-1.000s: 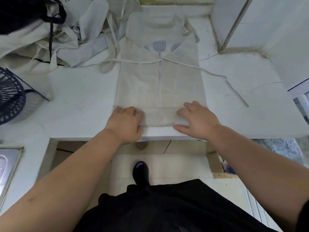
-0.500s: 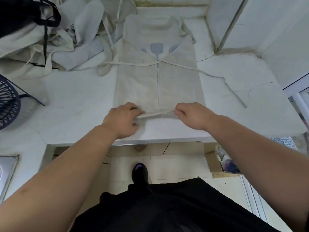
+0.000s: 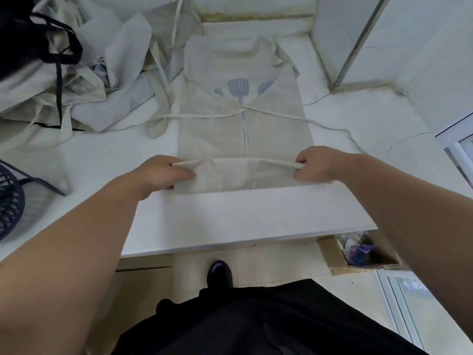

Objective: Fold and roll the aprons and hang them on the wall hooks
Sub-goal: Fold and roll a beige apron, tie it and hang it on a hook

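A beige apron (image 3: 240, 129) with a blue spatula print lies lengthwise on the white counter (image 3: 230, 219), its two sides folded in to a middle seam. Its near end is turned over into a flat roll (image 3: 243, 174). My left hand (image 3: 163, 172) grips the roll's left end, fingers curled round the fold. My right hand (image 3: 317, 165) pinches the right end the same way. The apron's thin tie strings trail out to the left and right of its waist.
A heap of other aprons (image 3: 84, 80) with a black strap fills the counter's far left. A dark wire basket (image 3: 10, 201) stands at the left edge. A tiled wall corner (image 3: 340, 60) rises at the back right. A cardboard box (image 3: 358, 252) sits on the floor below.
Both hands went from pressing flat on the apron's near fold to gripping it. They have moved apart to the fold's ends and rolled it farther up the apron.
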